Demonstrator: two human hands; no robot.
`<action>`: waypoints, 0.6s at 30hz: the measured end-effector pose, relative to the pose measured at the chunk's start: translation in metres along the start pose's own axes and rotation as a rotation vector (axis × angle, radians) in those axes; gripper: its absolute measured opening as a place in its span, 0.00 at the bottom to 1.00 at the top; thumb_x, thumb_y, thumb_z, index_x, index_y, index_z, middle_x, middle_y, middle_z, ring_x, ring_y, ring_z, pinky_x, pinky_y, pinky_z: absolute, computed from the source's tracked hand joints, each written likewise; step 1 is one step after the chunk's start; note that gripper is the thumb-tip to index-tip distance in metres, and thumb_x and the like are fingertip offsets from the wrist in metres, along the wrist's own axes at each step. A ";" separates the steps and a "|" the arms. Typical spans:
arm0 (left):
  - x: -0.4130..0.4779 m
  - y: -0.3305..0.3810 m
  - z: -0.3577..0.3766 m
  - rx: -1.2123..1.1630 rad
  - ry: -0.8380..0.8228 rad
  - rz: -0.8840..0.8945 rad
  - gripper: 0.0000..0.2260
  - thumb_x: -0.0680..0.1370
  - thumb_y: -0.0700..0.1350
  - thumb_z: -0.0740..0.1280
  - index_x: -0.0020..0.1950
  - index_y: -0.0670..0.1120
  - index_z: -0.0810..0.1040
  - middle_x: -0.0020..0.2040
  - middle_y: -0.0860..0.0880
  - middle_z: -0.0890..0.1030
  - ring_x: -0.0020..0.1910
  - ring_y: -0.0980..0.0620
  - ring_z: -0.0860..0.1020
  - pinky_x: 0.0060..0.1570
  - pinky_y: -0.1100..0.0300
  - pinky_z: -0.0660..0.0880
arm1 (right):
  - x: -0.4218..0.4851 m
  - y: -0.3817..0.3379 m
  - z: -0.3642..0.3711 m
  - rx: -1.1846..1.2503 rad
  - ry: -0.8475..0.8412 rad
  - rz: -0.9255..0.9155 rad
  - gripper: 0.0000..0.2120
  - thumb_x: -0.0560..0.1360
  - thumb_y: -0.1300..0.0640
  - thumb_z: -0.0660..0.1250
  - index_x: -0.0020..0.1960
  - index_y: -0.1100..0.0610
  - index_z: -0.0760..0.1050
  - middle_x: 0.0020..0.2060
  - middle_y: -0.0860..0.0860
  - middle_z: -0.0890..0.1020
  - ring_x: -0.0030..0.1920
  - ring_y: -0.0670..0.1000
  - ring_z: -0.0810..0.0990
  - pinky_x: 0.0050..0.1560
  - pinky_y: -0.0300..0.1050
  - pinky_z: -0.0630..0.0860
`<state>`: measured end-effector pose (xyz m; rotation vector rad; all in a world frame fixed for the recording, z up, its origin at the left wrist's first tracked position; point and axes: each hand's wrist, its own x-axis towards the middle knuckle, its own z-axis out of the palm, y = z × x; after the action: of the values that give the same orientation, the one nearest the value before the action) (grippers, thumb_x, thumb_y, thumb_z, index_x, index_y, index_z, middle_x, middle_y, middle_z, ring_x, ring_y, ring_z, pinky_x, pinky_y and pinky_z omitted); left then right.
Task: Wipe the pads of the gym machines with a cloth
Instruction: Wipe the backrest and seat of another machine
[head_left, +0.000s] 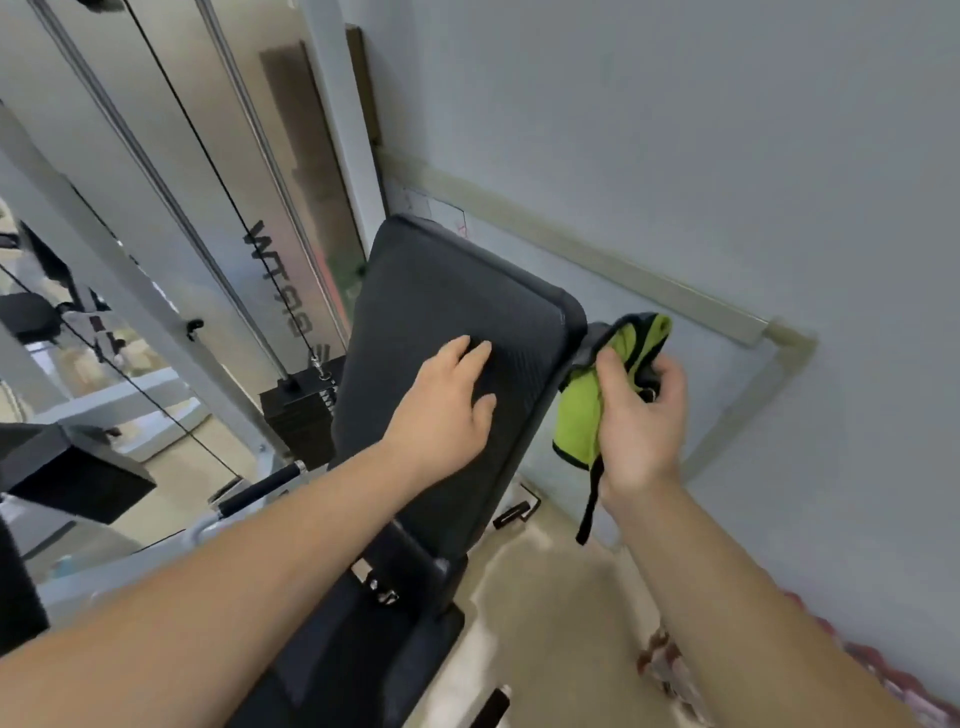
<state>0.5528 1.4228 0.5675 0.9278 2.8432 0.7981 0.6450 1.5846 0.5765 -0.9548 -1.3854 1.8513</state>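
The pad (447, 291) is touched by the flat left hand (449, 400). At three o'clock the cloth (579, 415) is held bunched in the right hand (641, 421). Wiping seems unstarted.

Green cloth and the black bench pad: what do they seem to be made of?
The cloth looks like soft microfibre or terry, matte lime green with a dark bound edge; it bunches limply in the right hand. The bench pad seems padded, covered in black vinyl or synthetic leather: fine ribbed texture, dull sheen, rounded piped edge.
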 end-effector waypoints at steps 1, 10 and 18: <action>0.008 -0.002 0.006 0.047 0.038 0.009 0.26 0.83 0.49 0.65 0.80 0.48 0.64 0.79 0.45 0.62 0.76 0.44 0.65 0.72 0.49 0.70 | 0.006 -0.001 0.010 -0.049 -0.016 -0.064 0.15 0.74 0.44 0.74 0.57 0.45 0.75 0.53 0.50 0.82 0.50 0.49 0.83 0.60 0.57 0.81; -0.003 -0.028 0.063 0.056 0.257 0.084 0.26 0.85 0.47 0.63 0.82 0.46 0.62 0.82 0.43 0.58 0.81 0.45 0.58 0.76 0.61 0.57 | -0.002 0.114 0.034 -0.297 0.108 -0.154 0.17 0.83 0.45 0.61 0.65 0.55 0.72 0.58 0.53 0.76 0.59 0.52 0.75 0.56 0.44 0.69; -0.086 -0.081 0.117 -0.141 0.055 -0.313 0.30 0.83 0.45 0.65 0.83 0.48 0.58 0.82 0.49 0.54 0.80 0.49 0.55 0.71 0.60 0.61 | -0.055 0.234 0.022 -0.248 0.088 0.448 0.15 0.84 0.48 0.60 0.69 0.50 0.70 0.61 0.53 0.78 0.58 0.56 0.78 0.60 0.48 0.72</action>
<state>0.6026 1.3721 0.4168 0.4351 2.8284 0.9780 0.6422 1.4696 0.3643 -1.5595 -1.4563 1.9450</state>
